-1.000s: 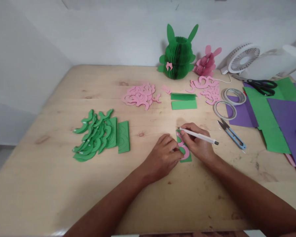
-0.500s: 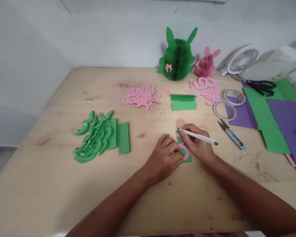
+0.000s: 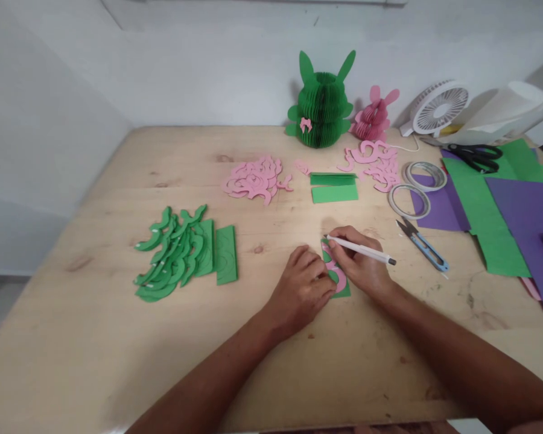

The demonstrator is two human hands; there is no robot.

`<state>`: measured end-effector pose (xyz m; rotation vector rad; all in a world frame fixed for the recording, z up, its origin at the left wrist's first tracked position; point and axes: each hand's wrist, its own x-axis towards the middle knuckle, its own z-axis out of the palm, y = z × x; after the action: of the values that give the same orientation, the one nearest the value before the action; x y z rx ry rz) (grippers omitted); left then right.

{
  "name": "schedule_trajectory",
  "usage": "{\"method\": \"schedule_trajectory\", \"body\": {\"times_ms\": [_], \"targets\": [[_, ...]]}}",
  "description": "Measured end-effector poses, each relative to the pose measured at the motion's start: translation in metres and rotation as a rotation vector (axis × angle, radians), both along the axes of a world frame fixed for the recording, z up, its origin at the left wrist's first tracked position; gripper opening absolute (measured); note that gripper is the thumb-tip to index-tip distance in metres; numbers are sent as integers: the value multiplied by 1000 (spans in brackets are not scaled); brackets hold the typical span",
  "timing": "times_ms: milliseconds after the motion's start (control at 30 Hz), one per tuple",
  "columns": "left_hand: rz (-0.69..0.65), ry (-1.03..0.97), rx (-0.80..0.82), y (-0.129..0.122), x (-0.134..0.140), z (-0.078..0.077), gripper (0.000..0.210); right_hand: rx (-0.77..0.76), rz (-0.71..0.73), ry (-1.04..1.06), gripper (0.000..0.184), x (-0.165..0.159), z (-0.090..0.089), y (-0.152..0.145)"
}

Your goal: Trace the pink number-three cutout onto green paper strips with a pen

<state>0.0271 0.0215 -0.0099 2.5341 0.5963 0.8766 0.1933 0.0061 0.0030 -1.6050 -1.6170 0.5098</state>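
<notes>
My right hand point(image 3: 361, 258) grips a white pen point(image 3: 361, 248) with a black end, its tip at the upper edge of a small green paper strip point(image 3: 342, 293). A curvy pink paper cutout point(image 3: 339, 278) lies on that strip. With curled fingers, my left hand point(image 3: 305, 283) presses the cutout and strip against the table from the left side. Its fingertips cover part of the cutout. Folded green paper pieces point(image 3: 334, 193) lie just beyond my hands.
Green cutouts point(image 3: 174, 256) are piled at left beside marked green strips point(image 3: 227, 256). Pink cutouts point(image 3: 256, 179) lie mid-table. At right are snips point(image 3: 423, 244), tape rolls point(image 3: 409, 201), black scissors point(image 3: 475, 155) and purple paper point(image 3: 525, 223). Behind stand a green paper rabbit point(image 3: 322, 111) and a fan point(image 3: 441, 108).
The camera view has shifted slightly, so the objects at the back and right appear a little farther left. Both hands keep nearly the same place and grip, and the pen tip has hardly moved.
</notes>
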Motion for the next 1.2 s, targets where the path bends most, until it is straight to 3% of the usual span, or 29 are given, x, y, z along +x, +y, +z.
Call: {"method": "schedule_trajectory", "body": {"times_ms": [300,633,1200], "targets": [[12,21,12,-3,0,3,24,12,-8,2,10,-1,0,0],[105,98,15,-5,-1,5,5,14,-5,-16,10,0,-2,-1],[147,178,21,-6,-4,5,15,-8,0,-15,11,1,-3,-1]]}}
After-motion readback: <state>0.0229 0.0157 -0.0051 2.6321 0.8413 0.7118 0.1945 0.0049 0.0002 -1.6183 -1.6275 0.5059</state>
